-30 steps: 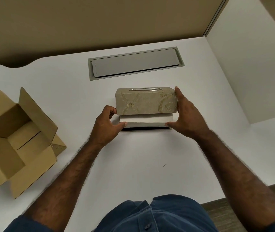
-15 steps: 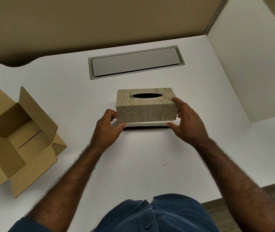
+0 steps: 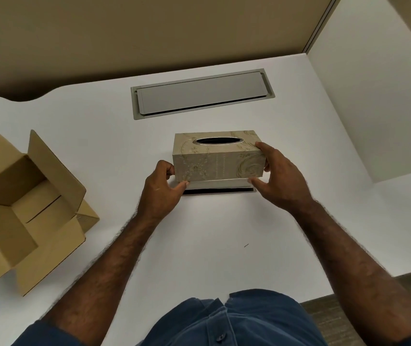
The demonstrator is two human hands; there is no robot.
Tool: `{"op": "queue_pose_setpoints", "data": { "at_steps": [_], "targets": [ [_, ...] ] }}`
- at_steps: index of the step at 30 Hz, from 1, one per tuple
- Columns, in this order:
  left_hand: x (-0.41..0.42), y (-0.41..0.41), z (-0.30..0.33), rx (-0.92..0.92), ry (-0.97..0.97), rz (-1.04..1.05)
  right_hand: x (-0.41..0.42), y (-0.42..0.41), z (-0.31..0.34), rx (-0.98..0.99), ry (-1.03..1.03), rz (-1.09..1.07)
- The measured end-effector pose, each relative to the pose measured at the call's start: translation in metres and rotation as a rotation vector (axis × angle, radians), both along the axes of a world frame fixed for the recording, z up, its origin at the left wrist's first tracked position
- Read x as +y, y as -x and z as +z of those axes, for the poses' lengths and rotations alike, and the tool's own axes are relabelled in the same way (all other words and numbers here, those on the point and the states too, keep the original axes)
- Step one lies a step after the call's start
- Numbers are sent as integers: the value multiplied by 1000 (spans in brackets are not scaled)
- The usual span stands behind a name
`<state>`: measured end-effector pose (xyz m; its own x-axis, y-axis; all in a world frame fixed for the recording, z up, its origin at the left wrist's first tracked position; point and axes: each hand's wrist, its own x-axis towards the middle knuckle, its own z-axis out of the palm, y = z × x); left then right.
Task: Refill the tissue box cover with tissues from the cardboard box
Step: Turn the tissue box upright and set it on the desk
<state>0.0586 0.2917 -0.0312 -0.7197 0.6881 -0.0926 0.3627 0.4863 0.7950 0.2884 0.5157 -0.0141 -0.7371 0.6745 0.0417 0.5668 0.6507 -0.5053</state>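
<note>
The patterned rectangular tissue box cover (image 3: 218, 159) sits between the two hands, its oval slot facing up: the left hand (image 3: 160, 193) is against its left end, the right hand (image 3: 280, 179) against its right end. Beneath the cover, between the thumbs, lies a flat dark base plate (image 3: 218, 191) on the white desk (image 3: 199, 245). Beyond the hands, farther from the person, a grey metal cable hatch (image 3: 203, 93) is set into the desk. Well left of the left hand stands the open brown cardboard box (image 3: 19, 208). A white partition (image 3: 374, 108) rises right of the right hand.

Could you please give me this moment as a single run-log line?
left hand: grips cover | right hand: grips cover | cover: over base, slot empty | carton: open, left
</note>
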Motion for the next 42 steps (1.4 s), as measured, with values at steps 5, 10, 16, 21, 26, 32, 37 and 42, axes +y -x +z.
{"op": "queue_pose_setpoints", "data": {
  "at_steps": [5,10,16,21,26,32,37,42],
  "targets": [
    [0,0,1,8,-8,1,1,3,-1,10,1,-7],
    [-1,-1,-1,10,-2,-4,-1,-1,-5,5,-39,6],
    [-4,-1,-7,19,5,-34,-6,-8,-13,11,-84,8],
    [-5,0,-14,10,31,-50,-10,-12,-21,17,-113,4],
    [-10,0,-28,25,59,-62,-17,-17,-31,13,-128,-9],
    [-14,-2,-36,77,86,-73,-23,-18,-33,18,-177,6],
    [-16,-5,-37,115,90,-61,-29,-15,-27,33,-161,-20],
    [-20,-8,-35,111,73,-68,-35,-12,-20,53,-170,-32]
  ]
}}
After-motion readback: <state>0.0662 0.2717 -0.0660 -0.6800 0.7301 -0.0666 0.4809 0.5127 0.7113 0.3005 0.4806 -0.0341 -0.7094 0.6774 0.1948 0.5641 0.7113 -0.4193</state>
